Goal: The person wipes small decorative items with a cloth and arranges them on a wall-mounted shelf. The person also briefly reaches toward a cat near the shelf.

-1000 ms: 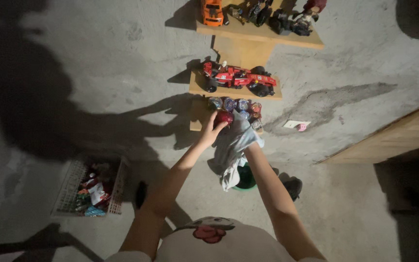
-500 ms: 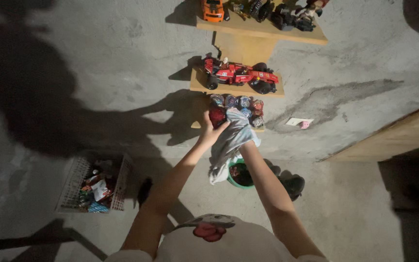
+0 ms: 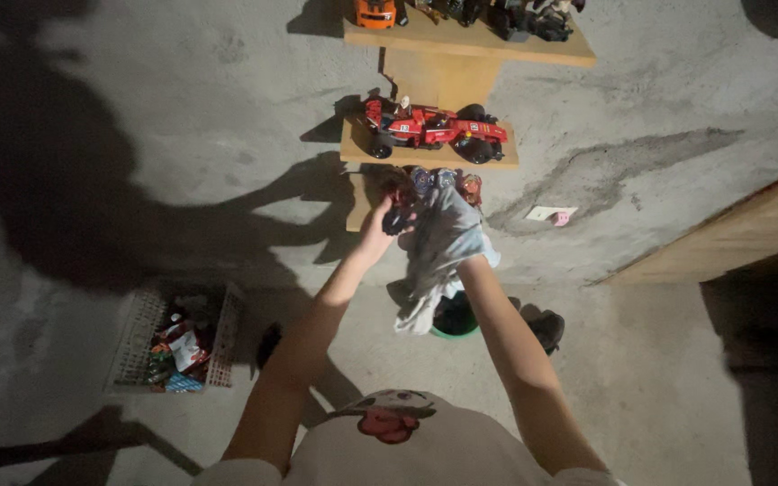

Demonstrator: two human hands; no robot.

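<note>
My left hand (image 3: 378, 236) is raised to the lowest wooden wall shelf (image 3: 358, 211) and holds a small dark toy (image 3: 397, 219) at its front edge. My right hand (image 3: 461, 236) is wrapped in a grey cloth (image 3: 438, 247) that hangs down below it, right beside the toy. Several small toy figures (image 3: 443, 183) stand in a row on that shelf, just above both hands.
A red toy racing car (image 3: 429, 129) sits on the shelf above. The top shelf (image 3: 470, 47) carries an orange toy car (image 3: 375, 13) and dark models. On the floor are a white basket (image 3: 173, 337) of packets, a green bowl (image 3: 454, 320), a dark shoe (image 3: 547, 328). A wooden panel (image 3: 722, 243) is at right.
The left hand swapped a red round toy for a small dark one near the shelf. The cloth-covered right hand rose closer to the shelf.
</note>
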